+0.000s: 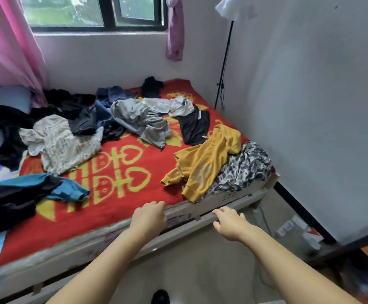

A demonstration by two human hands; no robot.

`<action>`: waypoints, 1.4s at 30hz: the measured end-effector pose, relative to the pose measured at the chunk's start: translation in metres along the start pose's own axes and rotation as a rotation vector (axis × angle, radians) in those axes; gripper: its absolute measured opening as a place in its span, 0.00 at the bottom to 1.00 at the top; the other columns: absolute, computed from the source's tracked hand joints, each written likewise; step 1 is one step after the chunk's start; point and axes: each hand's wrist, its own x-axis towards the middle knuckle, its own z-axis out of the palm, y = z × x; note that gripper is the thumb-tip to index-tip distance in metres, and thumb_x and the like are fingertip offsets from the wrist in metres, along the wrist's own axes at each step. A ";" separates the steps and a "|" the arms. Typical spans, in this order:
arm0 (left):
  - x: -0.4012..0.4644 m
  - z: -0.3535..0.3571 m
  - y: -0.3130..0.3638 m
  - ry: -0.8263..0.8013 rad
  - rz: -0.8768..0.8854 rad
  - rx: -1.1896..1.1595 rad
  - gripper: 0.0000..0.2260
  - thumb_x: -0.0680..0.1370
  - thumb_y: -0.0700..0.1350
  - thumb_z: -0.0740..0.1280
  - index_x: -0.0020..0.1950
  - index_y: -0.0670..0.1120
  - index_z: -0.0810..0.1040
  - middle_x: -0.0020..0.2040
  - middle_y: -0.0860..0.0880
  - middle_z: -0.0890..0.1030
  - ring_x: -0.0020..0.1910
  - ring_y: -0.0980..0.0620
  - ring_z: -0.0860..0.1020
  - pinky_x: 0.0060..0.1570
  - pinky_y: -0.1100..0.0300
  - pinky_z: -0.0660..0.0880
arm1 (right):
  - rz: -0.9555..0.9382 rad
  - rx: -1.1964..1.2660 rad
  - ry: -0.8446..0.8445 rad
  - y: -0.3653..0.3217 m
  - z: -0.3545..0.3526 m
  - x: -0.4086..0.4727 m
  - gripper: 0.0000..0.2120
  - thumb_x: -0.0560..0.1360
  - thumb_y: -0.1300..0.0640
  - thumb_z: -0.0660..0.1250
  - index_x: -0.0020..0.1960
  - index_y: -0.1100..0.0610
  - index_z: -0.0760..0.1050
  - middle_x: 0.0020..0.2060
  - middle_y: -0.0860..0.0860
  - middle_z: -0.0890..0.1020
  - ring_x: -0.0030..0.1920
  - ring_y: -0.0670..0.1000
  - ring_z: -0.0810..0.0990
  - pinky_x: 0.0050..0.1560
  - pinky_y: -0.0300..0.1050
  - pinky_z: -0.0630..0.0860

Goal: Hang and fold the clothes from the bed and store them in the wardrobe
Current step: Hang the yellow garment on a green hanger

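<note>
Several crumpled clothes lie on a bed with a red and yellow blanket (121, 200). A mustard yellow top (207, 161) lies near the bed's right front corner, partly over a black and white patterned garment (246, 165). A grey garment (143, 119), a cream printed shirt (62, 143), a blue and black garment (25, 194) and dark clothes lie further left. My left hand (149, 216) hovers over the blanket's front edge with loosely curled fingers, holding nothing. My right hand (231, 222) reaches over the bed frame, empty, below the yellow top. No wardrobe is in view.
A white wall (321, 106) runs close along the bed's right side, with a thin black stand (224, 62) in the corner. Pink curtains (7, 44) hang by the window behind the bed. A dark bar (354, 240) crosses at lower right above the tiled floor.
</note>
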 end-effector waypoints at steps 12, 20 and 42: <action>0.226 -0.051 0.018 -0.049 0.207 0.047 0.15 0.78 0.44 0.55 0.63 0.49 0.73 0.57 0.49 0.78 0.50 0.46 0.78 0.41 0.55 0.71 | 0.152 0.129 -0.007 0.048 -0.116 0.149 0.22 0.81 0.50 0.51 0.75 0.50 0.59 0.73 0.53 0.63 0.71 0.57 0.63 0.71 0.62 0.59; 0.370 -0.036 0.052 -0.122 0.180 0.089 0.14 0.79 0.46 0.55 0.62 0.48 0.73 0.58 0.48 0.78 0.55 0.44 0.77 0.46 0.53 0.70 | 0.094 0.191 -0.080 0.113 -0.168 0.282 0.23 0.81 0.51 0.51 0.75 0.55 0.60 0.72 0.55 0.63 0.69 0.57 0.66 0.66 0.54 0.67; 0.662 0.233 0.153 -0.572 -0.089 -0.009 0.34 0.80 0.58 0.54 0.78 0.48 0.39 0.79 0.43 0.43 0.78 0.46 0.43 0.73 0.40 0.46 | 0.494 0.433 0.094 0.241 -0.154 0.717 0.46 0.75 0.39 0.65 0.78 0.60 0.42 0.73 0.61 0.57 0.71 0.62 0.61 0.65 0.54 0.66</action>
